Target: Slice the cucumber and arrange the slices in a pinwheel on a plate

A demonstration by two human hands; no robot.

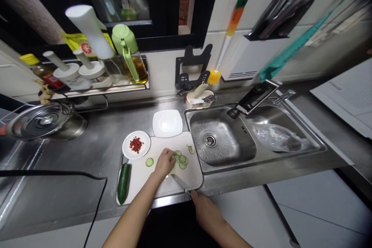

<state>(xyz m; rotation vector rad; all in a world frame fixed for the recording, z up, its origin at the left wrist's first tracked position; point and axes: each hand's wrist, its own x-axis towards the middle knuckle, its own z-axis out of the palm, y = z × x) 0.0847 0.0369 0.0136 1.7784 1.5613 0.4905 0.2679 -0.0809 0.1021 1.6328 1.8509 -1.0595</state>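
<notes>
On the white cutting board (139, 182) my left hand (165, 162) has its fingers curled together over the left end of a small pile of cucumber slices (182, 161). Its fingertips are partly hidden. My right hand (207, 210), at the board's front edge, is wrapped around the handle of a knife (178, 182). The blade lies low over the board, pointing left toward my left wrist. A cut cucumber piece (149, 162) sits left of my left hand. One whole cucumber (124, 184) rests along the board's left edge. Thin cucumber trimmings (190, 148) lie near the right edge.
A plate (125, 145) of chopped red pieces (136, 145) overlaps the board's back left corner. Behind the board stands a white square dish (167, 123). The sink (221, 139) adjoins on the right; a lidded pot (66, 124) stands left. A black cable (99, 197) crosses the left counter.
</notes>
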